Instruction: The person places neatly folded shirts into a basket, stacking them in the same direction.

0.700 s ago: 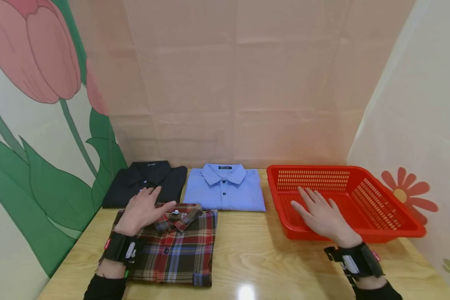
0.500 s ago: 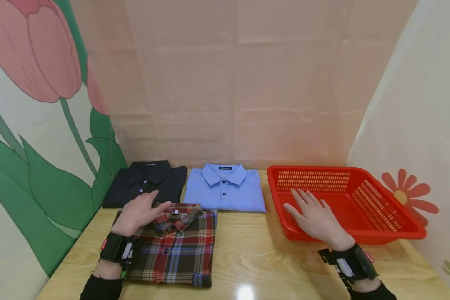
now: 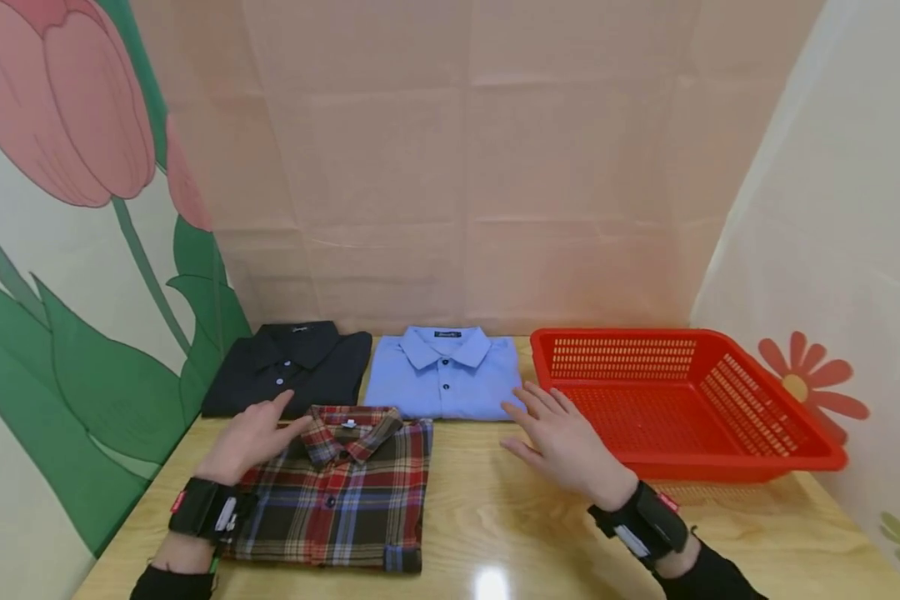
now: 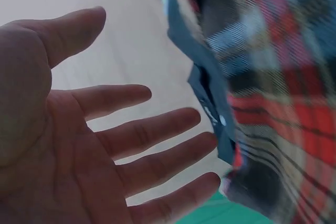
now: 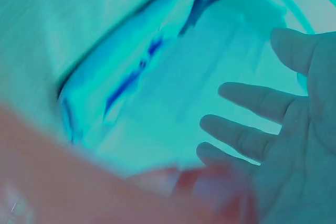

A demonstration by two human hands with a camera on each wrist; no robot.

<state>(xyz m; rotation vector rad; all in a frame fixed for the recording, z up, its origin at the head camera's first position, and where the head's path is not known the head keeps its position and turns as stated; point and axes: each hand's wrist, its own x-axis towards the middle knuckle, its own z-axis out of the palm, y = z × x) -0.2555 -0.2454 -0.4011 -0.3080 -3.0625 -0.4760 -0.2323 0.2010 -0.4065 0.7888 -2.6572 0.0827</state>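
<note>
A folded plaid shirt (image 3: 345, 492) in red, brown and blue lies at the front left of the table. Over its upper left side is my left hand (image 3: 251, 442), fingers spread, holding nothing; in the left wrist view the plaid cloth is apart from the fingertips (image 4: 207, 142). Behind it lie a folded black shirt (image 3: 288, 371) and a folded light blue shirt (image 3: 442, 383), side by side. My right hand (image 3: 566, 450) hovers with straight, spread fingers and nothing in it, between the blue shirt and the red plastic basket (image 3: 690, 462).
The basket stands at the back right, with slotted walls and nothing in it. Bare wooden tabletop (image 3: 480, 500) shows between the plaid shirt and my right hand. A pinkish cloth backdrop (image 3: 465, 167) rises behind the shirts.
My right hand has moved left, from over the basket to the space beside the blue shirt. My left hand has shifted a little left and down. The shirts and the basket have stayed put.
</note>
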